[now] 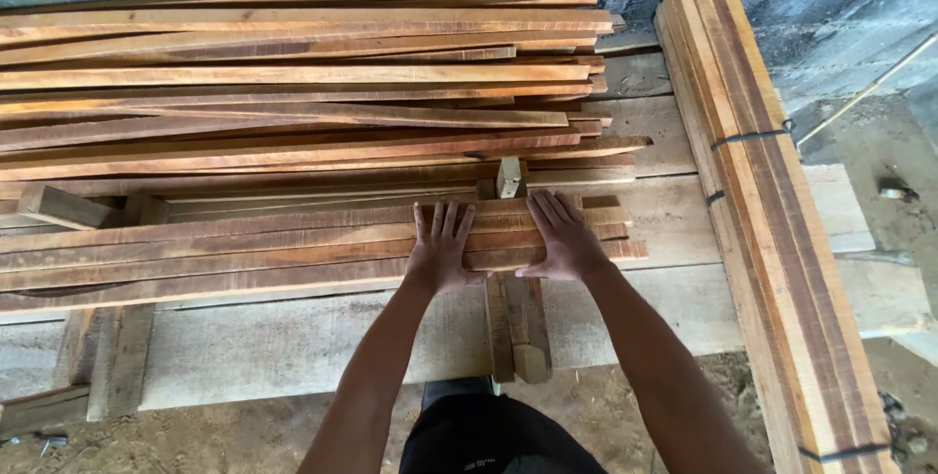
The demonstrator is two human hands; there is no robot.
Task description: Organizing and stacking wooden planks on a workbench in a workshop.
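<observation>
Both bare arms reach forward from the bottom edge of the view, converging slightly toward the middle. The left hand (pixel 442 247) lies palm down, flat, its fingers straight, close together and pointing away from the body, the thumb tucked along the side. The right hand (pixel 562 237) lies just beside it, also palm down and flat, its fingers extended and angled a little to the left, the thumb spread toward the left hand. The two hands are near each other but not touching. Neither hand curls or grips; both wrists are nearly straight with the forearms.
</observation>
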